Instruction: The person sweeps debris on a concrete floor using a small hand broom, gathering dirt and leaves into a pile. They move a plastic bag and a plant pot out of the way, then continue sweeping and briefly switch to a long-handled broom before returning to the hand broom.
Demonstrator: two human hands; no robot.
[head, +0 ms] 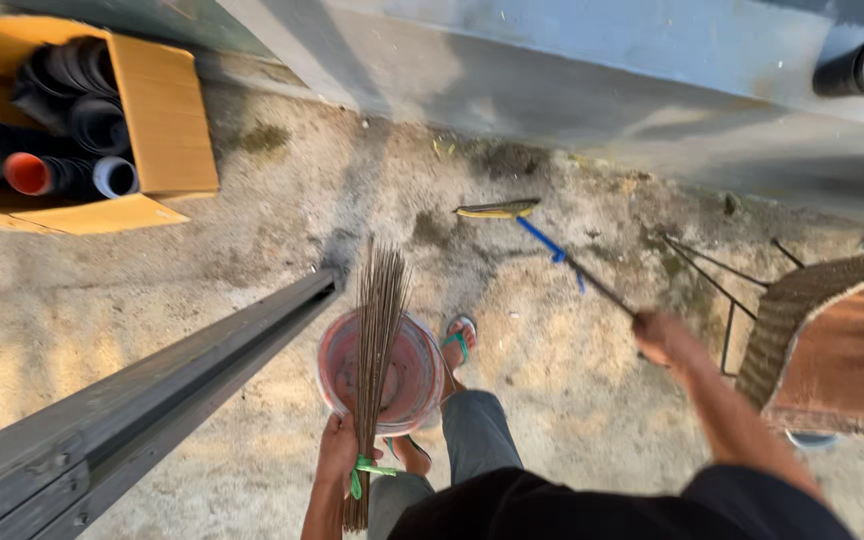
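Concrete floor (pixel 252 250) dusty, cardboard box (pixel 157 110) of pipes far left. Right hand (pixel 660 335) clamped on long brush (pixel 500 210) handle, head reaching far floor. Left hand (pixel 337 450) closed around stick broom (pixel 374 340) and pink bucket (pixel 402 375) together, held near body, off floor.

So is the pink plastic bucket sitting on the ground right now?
No, the left hand holds the pink plastic bucket up above the sandy ground, together with a bundle of thin brown sticks.
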